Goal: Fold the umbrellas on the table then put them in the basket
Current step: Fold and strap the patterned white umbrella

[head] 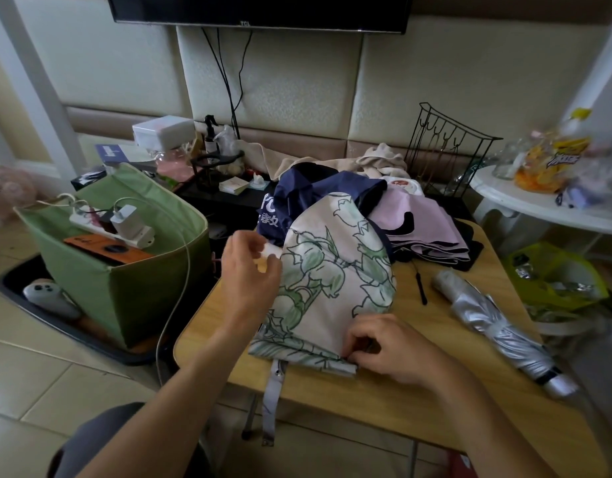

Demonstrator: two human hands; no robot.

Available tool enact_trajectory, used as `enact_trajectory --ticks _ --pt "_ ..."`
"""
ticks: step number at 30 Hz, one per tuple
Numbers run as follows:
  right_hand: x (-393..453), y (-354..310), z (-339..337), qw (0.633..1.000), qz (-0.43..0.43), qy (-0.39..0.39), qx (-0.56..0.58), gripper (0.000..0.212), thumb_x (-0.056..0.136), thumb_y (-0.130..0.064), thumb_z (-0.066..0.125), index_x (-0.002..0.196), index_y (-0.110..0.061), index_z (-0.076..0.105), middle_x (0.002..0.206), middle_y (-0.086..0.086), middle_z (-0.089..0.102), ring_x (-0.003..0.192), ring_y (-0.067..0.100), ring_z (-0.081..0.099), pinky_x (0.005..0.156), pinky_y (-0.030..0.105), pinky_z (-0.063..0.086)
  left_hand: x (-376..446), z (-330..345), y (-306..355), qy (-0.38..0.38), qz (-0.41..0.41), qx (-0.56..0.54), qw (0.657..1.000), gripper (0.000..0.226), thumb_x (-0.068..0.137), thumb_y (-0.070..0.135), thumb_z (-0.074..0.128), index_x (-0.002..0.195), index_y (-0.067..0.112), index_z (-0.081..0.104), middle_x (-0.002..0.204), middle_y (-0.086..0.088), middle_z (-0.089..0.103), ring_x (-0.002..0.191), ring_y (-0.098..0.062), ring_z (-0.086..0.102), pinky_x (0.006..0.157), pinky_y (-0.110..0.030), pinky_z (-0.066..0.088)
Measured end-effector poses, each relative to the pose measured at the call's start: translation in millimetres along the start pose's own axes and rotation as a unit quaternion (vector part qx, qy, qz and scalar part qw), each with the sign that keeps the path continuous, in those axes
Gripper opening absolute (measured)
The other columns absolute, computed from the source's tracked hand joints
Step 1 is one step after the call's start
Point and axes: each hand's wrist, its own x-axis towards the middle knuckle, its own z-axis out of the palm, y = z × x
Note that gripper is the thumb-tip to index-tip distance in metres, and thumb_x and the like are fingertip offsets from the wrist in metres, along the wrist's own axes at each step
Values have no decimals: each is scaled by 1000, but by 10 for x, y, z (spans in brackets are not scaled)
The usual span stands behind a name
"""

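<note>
Four umbrellas lie on the wooden table [418, 391] in the head view. The floral umbrella [332, 281], cream with green leaf outlines, lies nearest, its strap hanging over the table edge. Left hand [251, 270] pinches its fabric edge; right hand [387, 346] pinches its folded lower hem. Behind lie the navy umbrella [308, 191] and pink umbrella [425, 222]; the rolled silver umbrella [497, 326] lies right. The green basket [132, 288] stands left.

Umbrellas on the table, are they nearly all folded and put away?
Not yet. One silver umbrella already lies rolled up on the wooden table. The left hand and right hand are pinching the white umbrella with green flowers. The navy umbrella and pink umbrella remain loose. No umbrella shows in the green fabric basket.
</note>
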Motion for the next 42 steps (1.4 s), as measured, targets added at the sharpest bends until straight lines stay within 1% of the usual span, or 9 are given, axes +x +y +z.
enact_trajectory --ticks 3,7,14,21,24,29,34,39,42 --pt "3 7 3 1000 6 0 -1 14 88 -23 75 90 -37 71 95 -16 64 95 1 61 86 33 54 -127 -96 118 -127 240 77 959 19 88 2 64 95 19 63 98 11 55 90 -7 53 78 -16 43" --pt "4 -12 -11 1000 1 3 -2 15 87 -20 74 90 -35 73 96 -15 64 94 1 61 86 30 54 -360 0 22 -306 322 158 882 28 93 10 60 116 25 64 120 12 60 116 -6 51 98 -20 43" --pt "-17 -85 -58 1000 24 15 -4 7 93 -29 69 94 -36 72 95 -21 63 96 -3 57 83 19 49 -298 138 -128 -410 214 185 867 40 92 19 58 130 30 56 125 8 57 115 -12 52 95 -30 47" --pt "104 -2 -251 916 96 386 45 30 98 -20 66 128 -27 63 115 -14 59 95 1 59 74 10 45 -238 165 -136 -440 174 176 863 34 96 20 58 129 30 58 118 9 54 108 -10 47 89 -24 40" --pt "139 73 -294 915 144 334 173 53 100 -36 65 150 -29 49 130 -21 59 117 1 57 89 16 45 -215 177 -160 -449 163 168 862 34 94 19 60 126 31 60 113 10 54 104 -9 48 88 -25 43" --pt "206 96 -246 904 111 330 249 49 91 -41 74 136 -31 59 89 -8 64 87 7 63 80 17 49 -177 171 -188 -460 138 137 866 31 93 21 63 123 32 63 109 12 56 98 -3 52 80 -8 40" --pt "284 150 -169 906 187 363 115 61 93 -47 71 145 -21 52 127 -8 41 118 15 52 102 32 47 -159 167 -197 -459 134 119 870 30 93 21 65 122 29 65 104 14 55 94 1 53 77 -7 41" --pt "286 112 -220 912 117 337 203 9 92 -32 77 95 -28 70 106 -11 62 103 11 62 87 28 50 -155 148 -189 -469 107 80 873 27 94 19 66 121 25 66 105 11 59 94 1 57 78 -6 43" --pt "244 54 -203 929 25 310 199 20 88 -28 77 86 -20 58 90 -4 59 89 14 59 78 24 46 -122 152 -229 -462 -34 18 886 16 97 18 64 113 22 66 104 4 68 97 -7 64 91 -29 54"
